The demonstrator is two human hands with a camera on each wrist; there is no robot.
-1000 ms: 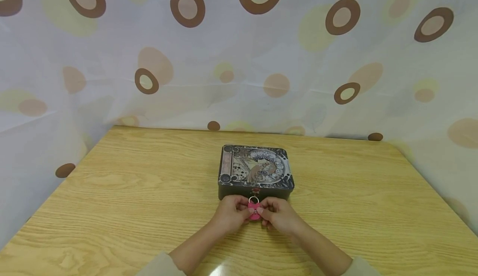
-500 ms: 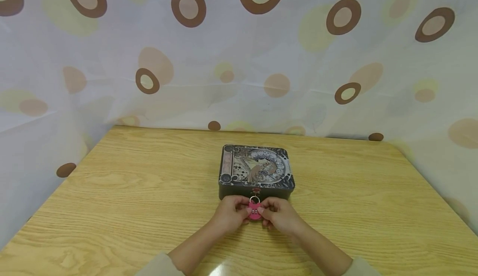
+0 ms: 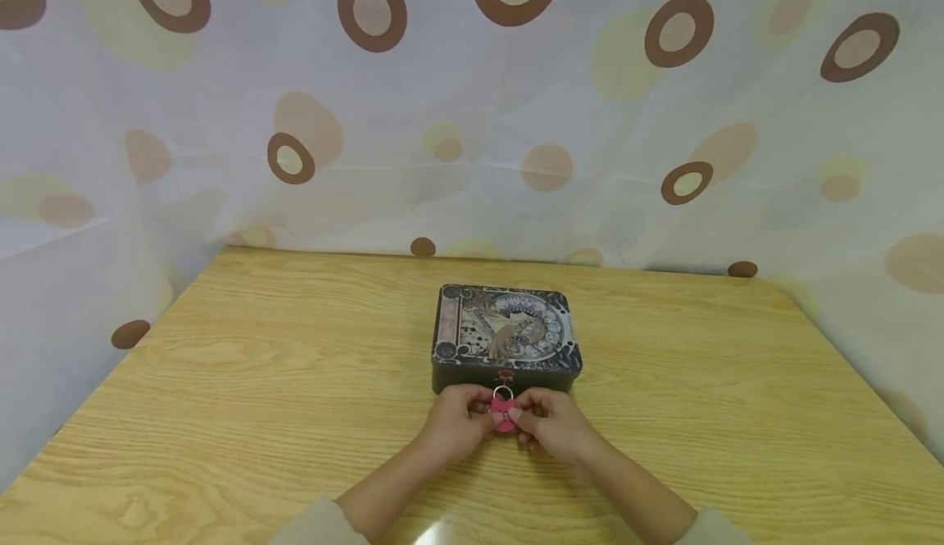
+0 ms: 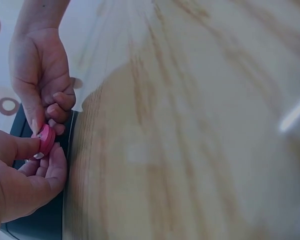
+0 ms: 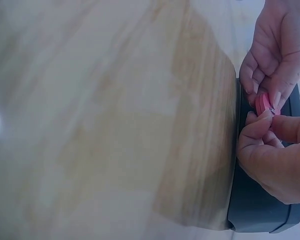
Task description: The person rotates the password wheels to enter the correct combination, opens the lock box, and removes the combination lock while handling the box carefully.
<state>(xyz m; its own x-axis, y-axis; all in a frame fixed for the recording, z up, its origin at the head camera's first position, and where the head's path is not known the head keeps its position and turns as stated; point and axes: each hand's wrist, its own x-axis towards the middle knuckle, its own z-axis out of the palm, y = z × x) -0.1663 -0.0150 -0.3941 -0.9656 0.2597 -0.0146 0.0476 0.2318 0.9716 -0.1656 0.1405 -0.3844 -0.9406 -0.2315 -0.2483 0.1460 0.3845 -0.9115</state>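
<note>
A pink combination padlock with a silver shackle is at the front of a dark tin box with a patterned lid. The shackle meets the red and metal clasp on the box's front; whether it passes through, I cannot tell. My left hand pinches the padlock's left side, thumb on its face by the number dials. From the right, my right hand pinches the other side, its thumb also on the face. In the left wrist view the padlock sits between both hands' fingertips.
The box stands on a wood-grain table, its lid down. Behind and at both sides hangs a pale curtain printed with brown and yellow ovals. A bright light reflection shows near the table's front edge.
Both hands stay at the padlock. My thumbs shift slightly over its dials, the left one now covering more of them. The box has not moved.
</note>
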